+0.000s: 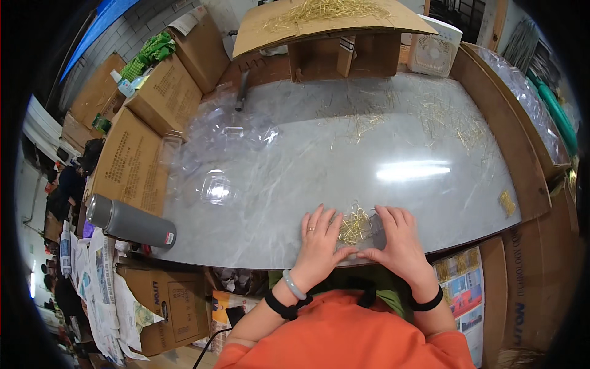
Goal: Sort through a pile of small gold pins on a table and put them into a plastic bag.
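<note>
A small tangled pile of gold-coloured wire pieces, some of them bent (354,226), lies on the grey marbled tabletop (289,184) near its front edge. My left hand (318,243) rests flat along the pile's left side, fingers stretched forward. On the other side, my right hand (398,241) lies with its fingers extended too. Both thumbs point inward and nearly meet in front of the pile. Neither hand is closed around anything; whether the fingertips touch the wires is hard to make out.
Clear plastic boxes (216,186) lie left of centre, beyond a grey bottle (132,222). Loose gold wires (362,125) are scattered at the back. A cardboard shelf (344,58) carries more wires. A white fan (433,54) stands back right; cardboard walls (513,117) border the right side.
</note>
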`<act>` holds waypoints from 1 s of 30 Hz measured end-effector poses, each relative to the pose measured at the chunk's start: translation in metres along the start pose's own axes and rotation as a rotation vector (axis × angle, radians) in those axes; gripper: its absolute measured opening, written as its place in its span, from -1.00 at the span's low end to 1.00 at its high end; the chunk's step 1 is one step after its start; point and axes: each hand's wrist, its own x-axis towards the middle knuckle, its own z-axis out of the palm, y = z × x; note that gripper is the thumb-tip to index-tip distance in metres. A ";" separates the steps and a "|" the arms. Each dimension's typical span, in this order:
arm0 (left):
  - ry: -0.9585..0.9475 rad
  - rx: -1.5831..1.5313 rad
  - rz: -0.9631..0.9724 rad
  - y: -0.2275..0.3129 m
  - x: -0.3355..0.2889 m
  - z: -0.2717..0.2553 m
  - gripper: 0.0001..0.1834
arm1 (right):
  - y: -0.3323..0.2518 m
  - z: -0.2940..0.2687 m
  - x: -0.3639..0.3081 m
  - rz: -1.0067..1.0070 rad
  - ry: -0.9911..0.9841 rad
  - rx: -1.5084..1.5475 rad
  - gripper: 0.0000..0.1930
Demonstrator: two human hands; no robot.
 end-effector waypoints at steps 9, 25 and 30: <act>-0.117 -0.196 0.111 -0.011 0.004 -0.004 -0.15 | 0.015 0.006 -0.021 -0.102 -0.159 0.320 -0.26; -0.073 -0.150 -0.054 0.004 0.000 -0.003 -0.31 | 0.013 0.016 0.003 0.014 -0.042 0.314 -0.38; -0.019 -0.104 0.054 0.001 0.002 0.000 -0.32 | 0.012 0.004 0.006 -0.156 0.033 0.116 -0.40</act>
